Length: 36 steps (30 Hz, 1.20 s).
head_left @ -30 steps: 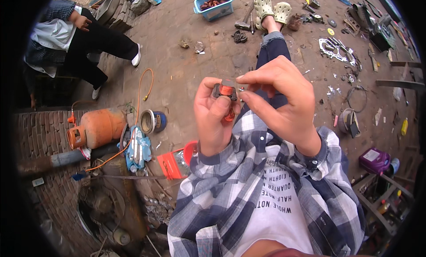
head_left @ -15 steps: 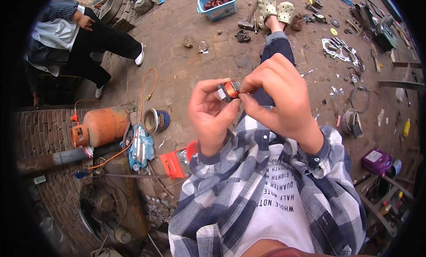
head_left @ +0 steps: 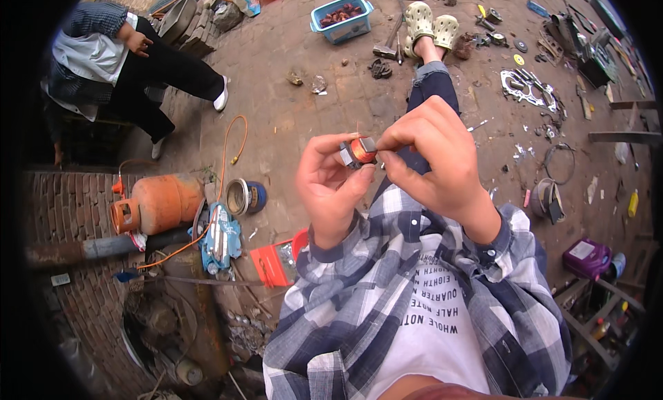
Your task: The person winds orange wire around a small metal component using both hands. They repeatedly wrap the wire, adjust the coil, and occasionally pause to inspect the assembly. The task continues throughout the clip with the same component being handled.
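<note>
In front of my lap, my left hand [head_left: 330,182] grips a small coil [head_left: 360,153] wound with orange-copper wire, with a grey metal core and dark end pieces. A thin strand sticks up from its top. My right hand [head_left: 438,167] is closed in a pinch at the coil's right side, thumb and forefinger near the winding; whatever is between those fingertips is too small to make out. My outstretched legs [head_left: 433,79] end in pale clogs beyond the coil.
A person [head_left: 110,62] stands at upper left. An orange gas cylinder [head_left: 162,203], hose, tin [head_left: 245,197] and red box [head_left: 269,266] lie left. A blue tub of reddish pieces [head_left: 340,24] is ahead; a gasket [head_left: 528,89], scattered metal parts and purple jug [head_left: 583,257] are right.
The coil has turned in my left hand, showing its grey core top. My right hand stays pinched beside it, moving slightly. The surroundings have shifted slightly downward in the picture.
</note>
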Available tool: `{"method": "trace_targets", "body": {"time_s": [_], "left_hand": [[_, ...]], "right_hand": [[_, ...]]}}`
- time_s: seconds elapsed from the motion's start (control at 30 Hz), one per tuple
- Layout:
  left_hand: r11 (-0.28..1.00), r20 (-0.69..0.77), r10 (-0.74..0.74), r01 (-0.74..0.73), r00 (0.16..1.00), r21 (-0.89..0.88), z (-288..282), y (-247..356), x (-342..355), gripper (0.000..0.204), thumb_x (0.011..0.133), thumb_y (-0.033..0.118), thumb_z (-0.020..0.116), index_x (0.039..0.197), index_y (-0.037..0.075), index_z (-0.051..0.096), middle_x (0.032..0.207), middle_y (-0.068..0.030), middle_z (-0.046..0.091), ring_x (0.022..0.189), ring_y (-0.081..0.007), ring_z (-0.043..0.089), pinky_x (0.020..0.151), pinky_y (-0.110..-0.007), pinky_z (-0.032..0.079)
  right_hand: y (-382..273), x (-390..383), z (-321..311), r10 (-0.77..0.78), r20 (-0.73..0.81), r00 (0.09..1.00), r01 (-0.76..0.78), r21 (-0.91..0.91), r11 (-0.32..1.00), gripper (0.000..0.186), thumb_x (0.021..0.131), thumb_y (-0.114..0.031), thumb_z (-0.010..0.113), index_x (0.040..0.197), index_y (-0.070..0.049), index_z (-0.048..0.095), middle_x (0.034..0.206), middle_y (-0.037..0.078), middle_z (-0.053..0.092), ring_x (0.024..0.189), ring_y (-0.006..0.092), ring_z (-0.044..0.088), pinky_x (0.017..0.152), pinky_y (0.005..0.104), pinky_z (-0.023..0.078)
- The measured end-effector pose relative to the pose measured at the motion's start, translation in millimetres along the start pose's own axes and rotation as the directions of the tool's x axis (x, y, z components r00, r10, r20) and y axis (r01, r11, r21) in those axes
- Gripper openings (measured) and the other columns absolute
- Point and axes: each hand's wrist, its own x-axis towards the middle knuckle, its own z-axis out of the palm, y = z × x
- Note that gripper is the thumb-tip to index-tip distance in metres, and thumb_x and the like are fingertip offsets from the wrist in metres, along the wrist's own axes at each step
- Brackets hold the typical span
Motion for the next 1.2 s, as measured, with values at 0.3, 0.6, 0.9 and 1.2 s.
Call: {"method": "trace_targets", "body": {"time_s": [0.3,0.6,0.9,1.2], "left_hand": [[0.977,-0.068,0.093,-0.078,0.993,0.197,2.5,-0.6,-1.2,0.038,0.074,0.001,0.071,0.107,-0.003,0.053,0.089,-0.008,0.064,0.075,-0.0091,0.059,0.065,-0.02,0.049],[0.964,-0.003,0.066,-0.063,0.998,0.259,6.7,2.2,0.0,0.038,0.074,-0.008,0.067,0.109,-0.002,0.053,0.084,-0.0031,0.06,0.075,-0.0054,0.054,0.063,-0.018,0.043],[0.865,-0.007,0.095,-0.079,0.995,0.495,7.5,-1.3,-0.3,0.037,0.07,-0.007,0.065,0.106,-0.001,0.058,0.082,-0.0015,0.058,0.072,-0.005,0.052,0.062,-0.018,0.042],[0.961,0.168,-0.182,0.14,0.969,0.238,-3.9,9.4,2.3,0.036,0.074,-0.003,0.064,0.109,-0.005,0.056,0.096,-0.0065,0.061,0.086,-0.0101,0.057,0.075,-0.023,0.047]], "right_hand": [[7.0,0.7,2.5,-0.172,0.028,0.985,0.174,-0.182,0.968,0.021,0.058,-0.003,0.067,0.076,-0.006,0.056,0.069,0.003,0.052,0.065,0.0201,0.051,0.052,0.0289,0.044],[7.5,2.3,4.6,-0.138,-0.008,0.99,0.134,-0.21,0.969,0.022,0.057,-0.005,0.064,0.076,-0.007,0.053,0.07,0.004,0.048,0.065,0.0205,0.05,0.051,0.029,0.044],[11.0,0.4,3.3,-0.085,-0.026,0.996,0.081,-0.135,0.988,0.024,0.057,-0.003,0.064,0.076,-0.006,0.051,0.071,0.004,0.049,0.065,0.0216,0.05,0.051,0.0301,0.044],[13.2,-3.6,2.9,0.136,0.022,0.99,-0.137,0.031,0.99,0.02,0.066,-0.003,0.063,0.078,-0.004,0.047,0.071,0.006,0.049,0.068,0.0232,0.051,0.056,0.0327,0.044]]}}
